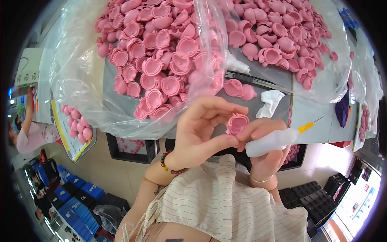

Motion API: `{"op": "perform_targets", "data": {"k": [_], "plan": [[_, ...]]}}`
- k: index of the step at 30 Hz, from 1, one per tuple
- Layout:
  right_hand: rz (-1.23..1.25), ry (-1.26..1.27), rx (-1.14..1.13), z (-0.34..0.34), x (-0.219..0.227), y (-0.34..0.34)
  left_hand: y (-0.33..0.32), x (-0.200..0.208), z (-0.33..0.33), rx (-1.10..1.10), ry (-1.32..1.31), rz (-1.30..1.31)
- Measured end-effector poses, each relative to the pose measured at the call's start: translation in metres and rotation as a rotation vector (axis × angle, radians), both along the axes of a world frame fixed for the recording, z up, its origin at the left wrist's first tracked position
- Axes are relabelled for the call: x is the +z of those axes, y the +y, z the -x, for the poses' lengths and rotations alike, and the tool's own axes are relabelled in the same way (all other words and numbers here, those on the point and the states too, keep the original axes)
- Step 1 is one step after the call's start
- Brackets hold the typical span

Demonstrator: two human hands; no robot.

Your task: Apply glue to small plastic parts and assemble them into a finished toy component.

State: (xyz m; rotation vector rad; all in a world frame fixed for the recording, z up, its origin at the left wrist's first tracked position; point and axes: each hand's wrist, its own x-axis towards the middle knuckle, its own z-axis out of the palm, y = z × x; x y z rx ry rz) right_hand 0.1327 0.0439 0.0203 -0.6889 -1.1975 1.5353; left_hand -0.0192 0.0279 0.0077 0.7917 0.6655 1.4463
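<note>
A small pink hollow shell (237, 123) is pinched between the fingertips and thumb of my left hand (193, 135), its open side showing. Close beside it, my right hand (267, 164) wraps round a white squeeze bottle (268, 144) with a yellow needle tip pointing up to the right, away from the shell. The right fingertips also reach the shell's edge. Beyond my hands lie a pink shell piece (233, 88) and a rounded pink one (248, 92), near a black utility knife (258, 82) and a crumpled white tissue (270, 102).
Two heaps of pink shells, left (155, 68) and right (278, 36), rest on clear plastic bags. A yellow-edged board (66, 137) bears pink rounded pieces at left. Below the table's edge is a black tray (152, 155). Another person's pink sleeve (38, 137) shows far left.
</note>
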Motion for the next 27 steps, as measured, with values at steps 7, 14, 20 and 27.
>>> {"op": "perform_targets", "data": {"k": [7,14,20,27], "plan": [[-0.157,-0.120,-0.348,0.000,0.013,0.022,0.005,0.000,0.001,-0.082,0.022,-0.002],[-0.677,-0.154,-0.445,0.001,0.009,0.050,0.006,0.000,0.004,-0.116,-0.058,-0.029],[-0.691,-0.019,-0.372,0.001,-0.001,0.046,0.005,0.000,0.002,-0.096,-0.041,-0.028],[-0.648,-0.115,-0.394,0.001,-0.003,0.041,0.005,0.001,0.002,-0.067,-0.021,-0.026]]}}
